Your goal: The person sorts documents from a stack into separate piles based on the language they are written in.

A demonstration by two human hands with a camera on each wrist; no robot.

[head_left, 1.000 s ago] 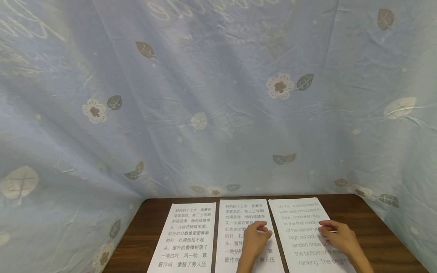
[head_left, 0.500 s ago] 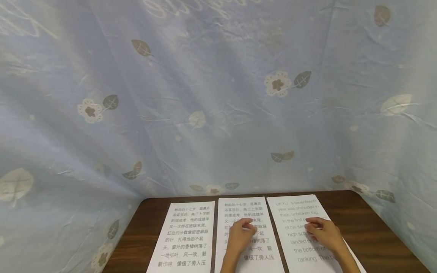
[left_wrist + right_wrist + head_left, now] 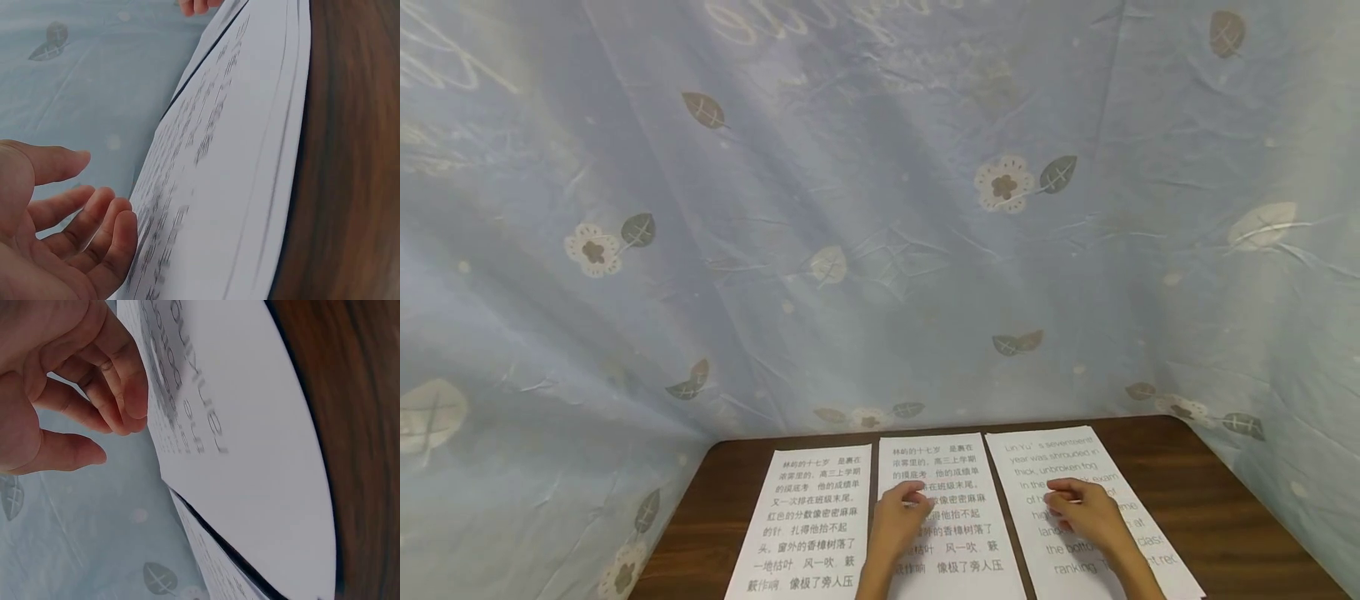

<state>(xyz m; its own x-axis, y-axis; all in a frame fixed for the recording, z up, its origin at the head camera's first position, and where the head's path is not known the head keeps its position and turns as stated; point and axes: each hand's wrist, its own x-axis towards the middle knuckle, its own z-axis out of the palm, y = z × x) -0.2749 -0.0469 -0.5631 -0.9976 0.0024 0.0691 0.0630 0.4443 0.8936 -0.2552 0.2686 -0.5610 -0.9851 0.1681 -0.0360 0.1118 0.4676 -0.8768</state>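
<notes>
My left hand hovers over the left side of a middle stack of paper printed with Chinese text. Its fingers are loosely bent and hold nothing; in the left wrist view a gap shows between thumb and fingers. Over the right-hand paper stack, printed in English, hangs my right hand, its fingers relaxed with nothing between them. In the right wrist view, its fingertips overlap the sheet's edge; contact cannot be told. Both hands cover some of the printed lines.
A third sheet with Chinese text lies on the left. All the papers lie side by side on a dark wooden table, with narrow gaps between them. A pale blue curtain with leaves and flowers hangs behind and at both sides.
Both hands have moved leftward above their sheets, the left to the middle stack's left side. More English text on the right shows now. The papers stay in place; the head view shifted slightly.
</notes>
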